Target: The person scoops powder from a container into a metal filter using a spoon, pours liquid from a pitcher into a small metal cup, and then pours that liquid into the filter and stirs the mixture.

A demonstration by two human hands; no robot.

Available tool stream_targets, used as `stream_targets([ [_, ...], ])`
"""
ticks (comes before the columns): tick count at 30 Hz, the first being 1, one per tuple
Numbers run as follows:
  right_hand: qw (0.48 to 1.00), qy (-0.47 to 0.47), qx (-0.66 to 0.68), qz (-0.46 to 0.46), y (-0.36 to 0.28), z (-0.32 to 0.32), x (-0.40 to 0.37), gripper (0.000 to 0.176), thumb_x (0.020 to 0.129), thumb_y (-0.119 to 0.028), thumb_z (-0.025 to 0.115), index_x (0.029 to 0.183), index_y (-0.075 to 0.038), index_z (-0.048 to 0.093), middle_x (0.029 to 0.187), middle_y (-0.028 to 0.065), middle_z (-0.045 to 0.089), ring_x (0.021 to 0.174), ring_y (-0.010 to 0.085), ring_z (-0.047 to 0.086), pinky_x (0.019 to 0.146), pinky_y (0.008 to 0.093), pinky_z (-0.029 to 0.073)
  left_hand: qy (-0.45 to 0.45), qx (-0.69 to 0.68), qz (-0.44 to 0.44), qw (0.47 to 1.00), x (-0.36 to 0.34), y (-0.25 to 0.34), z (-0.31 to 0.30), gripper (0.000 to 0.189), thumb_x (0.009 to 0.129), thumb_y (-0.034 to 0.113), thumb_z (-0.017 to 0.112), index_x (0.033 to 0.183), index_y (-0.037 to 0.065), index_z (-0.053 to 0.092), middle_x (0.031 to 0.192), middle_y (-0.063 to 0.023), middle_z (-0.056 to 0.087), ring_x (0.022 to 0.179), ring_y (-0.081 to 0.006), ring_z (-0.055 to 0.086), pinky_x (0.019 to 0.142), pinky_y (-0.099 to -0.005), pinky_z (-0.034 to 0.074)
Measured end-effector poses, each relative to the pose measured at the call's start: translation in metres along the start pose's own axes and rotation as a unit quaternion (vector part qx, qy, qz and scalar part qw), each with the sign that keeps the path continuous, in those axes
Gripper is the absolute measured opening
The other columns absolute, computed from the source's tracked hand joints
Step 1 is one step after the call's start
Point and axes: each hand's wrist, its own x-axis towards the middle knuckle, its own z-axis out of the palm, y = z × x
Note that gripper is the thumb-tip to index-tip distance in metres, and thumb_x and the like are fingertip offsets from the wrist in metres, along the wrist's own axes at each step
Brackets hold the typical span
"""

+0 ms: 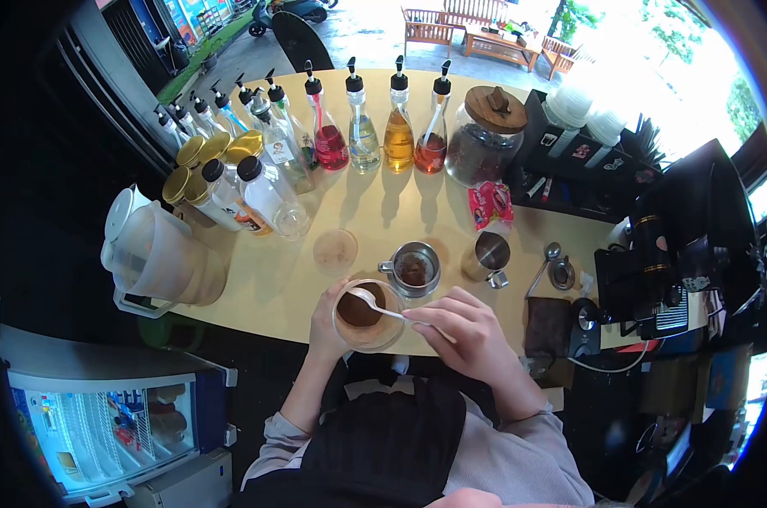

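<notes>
My left hand [326,320] is wrapped round the side of a clear jar [371,342] that holds brown powder [358,311]. Between the fingers of my right hand [465,328] is the handle of a white spoon [389,313]; its bowl is inside the jar, above the powder. Just beyond the jar stands a metal cup [394,275] with a side handle and some brown powder in the bottom. A round, pale disc like a lid [336,251] lies flat on the table beyond my left hand. To the right stands a metal pitcher [478,269].
Pump bottles [398,135] line the table's far edge. A wooden-lidded jar [485,152] and a pink packet [490,206] are at the back right. A plastic jug [159,254] stands left; a coffee machine [697,220] is right. A metal spoon [538,275] lies near the pitcher.
</notes>
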Motion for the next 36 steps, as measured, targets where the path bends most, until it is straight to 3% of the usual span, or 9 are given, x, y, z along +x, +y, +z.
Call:
stream_targets([
  [5, 0.987, -0.039, -0.148, -0.039, -0.009, 0.013, 0.001, 0.020, 0.073, -0.006, 0.064, 0.093, -0.007, 0.065, 0.084, 0.0026, 0.059, 0.078, 0.0180, 0.054, 0.067, 0.0302, 0.046, 0.011, 0.051, 0.056, 0.997, -0.002, 0.016, 0.002, 0.088, 0.052, 0.031, 0.087, 0.124, 0.003, 0.045, 0.116, -0.0132, 0.057, 0.104, -0.0275, 0.058, 0.088, -0.0365, 0.050],
  [7, 0.975, -0.069, -0.207, -0.037, -0.015, 0.015, 0.002, 0.016, 0.073, -0.008, 0.063, 0.088, -0.007, 0.066, 0.085, 0.0015, 0.057, 0.080, 0.0169, 0.053, 0.067, 0.0292, 0.045, 0.009, 0.164, 0.117, 0.979, -0.001, 0.031, -0.002, 0.091, 0.050, 0.032, 0.087, 0.125, 0.002, 0.043, 0.120, -0.0138, 0.054, 0.105, -0.0297, 0.057, 0.088, -0.0380, 0.049],
  [10, 0.953, -0.122, -0.276, -0.014, -0.020, 0.019, 0.001, 0.011, 0.072, -0.011, 0.061, 0.081, -0.007, 0.067, 0.089, 0.0009, 0.055, 0.084, 0.0159, 0.051, 0.067, 0.0289, 0.044, 0.015, 0.204, 0.112, 0.973, -0.005, 0.023, 0.003, 0.090, 0.052, 0.032, 0.086, 0.125, 0.002, 0.043, 0.121, -0.0144, 0.053, 0.108, -0.0325, 0.055, 0.090, -0.0393, 0.048],
  [13, 0.943, -0.117, -0.312, 0.017, -0.023, 0.026, -0.007, 0.009, 0.070, -0.012, 0.061, 0.076, -0.007, 0.067, 0.082, 0.0013, 0.058, 0.080, 0.0161, 0.055, 0.062, 0.0292, 0.045, 0.019, 0.213, 0.136, 0.967, -0.007, 0.028, 0.004, 0.086, 0.058, 0.034, 0.083, 0.127, 0.003, 0.041, 0.119, -0.0147, 0.054, 0.105, -0.0318, 0.055, 0.089, -0.0387, 0.047],
  [16, 0.918, -0.179, -0.343, 0.089, -0.026, 0.032, -0.018, 0.011, 0.076, -0.014, 0.063, 0.084, -0.012, 0.069, 0.071, -0.0005, 0.056, 0.068, 0.0160, 0.054, 0.055, 0.0285, 0.045, 0.013, 0.215, 0.146, 0.966, -0.008, 0.027, 0.006, 0.090, 0.059, 0.039, 0.083, 0.128, 0.003, 0.039, 0.122, -0.0153, 0.051, 0.108, -0.0330, 0.053, 0.090, -0.0398, 0.046],
  [19, 0.914, -0.195, -0.342, 0.098, -0.026, 0.031, -0.022, 0.012, 0.075, -0.013, 0.062, 0.084, -0.013, 0.070, 0.069, -0.0013, 0.058, 0.068, 0.0161, 0.056, 0.053, 0.0282, 0.047, 0.023, 0.203, 0.142, 0.969, -0.011, 0.020, 0.009, 0.078, 0.061, 0.030, 0.081, 0.123, 0.001, 0.043, 0.125, -0.0165, 0.052, 0.116, -0.0352, 0.049, 0.097, -0.0419, 0.043],
  [28, 0.933, -0.222, -0.272, 0.082, -0.028, 0.014, -0.024, 0.008, 0.074, -0.014, 0.063, 0.079, -0.015, 0.069, 0.067, -0.0018, 0.058, 0.068, 0.0163, 0.057, 0.053, 0.0290, 0.047, 0.022, 0.195, 0.145, 0.970, -0.011, 0.028, 0.008, 0.071, 0.066, 0.027, 0.078, 0.122, 0.001, 0.043, 0.124, -0.0172, 0.051, 0.115, -0.0356, 0.049, 0.097, -0.0422, 0.043],
  [34, 0.986, -0.116, -0.093, 0.082, -0.026, -0.001, -0.022, 0.009, 0.078, -0.017, 0.065, 0.077, -0.008, 0.064, 0.065, 0.0008, 0.055, 0.064, 0.0195, 0.056, 0.053, 0.0313, 0.047, 0.027, 0.202, 0.137, 0.969, -0.009, 0.027, 0.006, 0.070, 0.067, 0.022, 0.077, 0.123, 0.001, 0.042, 0.122, -0.0172, 0.052, 0.111, -0.0351, 0.052, 0.095, -0.0415, 0.044],
  [36, 0.991, -0.048, -0.006, 0.129, -0.022, -0.002, -0.024, 0.012, 0.081, -0.015, 0.065, 0.075, -0.005, 0.061, 0.064, 0.0023, 0.053, 0.058, 0.0179, 0.053, 0.052, 0.0307, 0.044, 0.029, 0.195, 0.131, 0.972, -0.009, 0.027, 0.006, 0.071, 0.066, 0.021, 0.077, 0.123, 0.001, 0.041, 0.122, -0.0170, 0.052, 0.110, -0.0346, 0.052, 0.094, -0.0411, 0.044],
])
